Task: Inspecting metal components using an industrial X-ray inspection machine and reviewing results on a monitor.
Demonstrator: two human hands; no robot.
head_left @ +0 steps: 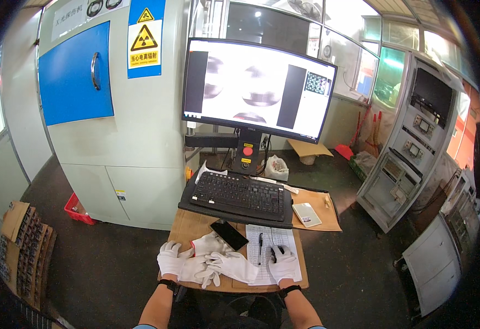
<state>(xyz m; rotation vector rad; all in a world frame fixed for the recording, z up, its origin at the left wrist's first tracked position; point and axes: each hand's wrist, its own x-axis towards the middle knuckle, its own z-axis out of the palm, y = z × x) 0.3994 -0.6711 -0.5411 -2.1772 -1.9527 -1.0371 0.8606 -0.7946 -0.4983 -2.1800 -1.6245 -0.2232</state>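
Observation:
My right hand [284,266], in a white glove, is wrapped over a black computer mouse [277,251] on a printed sheet [270,278]. Just left of the mouse a black pen [260,247] lies on the same sheet. My left hand [169,260], gloved too, rests on the board-topped desk at its left edge, fingers loosely laid out and holding nothing I can see. Beside it lies a heap of loose white gloves [229,267]. A black smartphone [229,235] lies behind the gloves. Above the desk sits a black keyboard [239,195] on a tray.
A large monitor [251,88] showing grey round shapes stands behind the keyboard, above a red button [247,151]. A pale cabinet [135,137] with a blue door fills the left. A notepad [307,215] lies right of the keyboard. Stacked parts [28,257] stand low left; a control cabinet [404,153] stands right.

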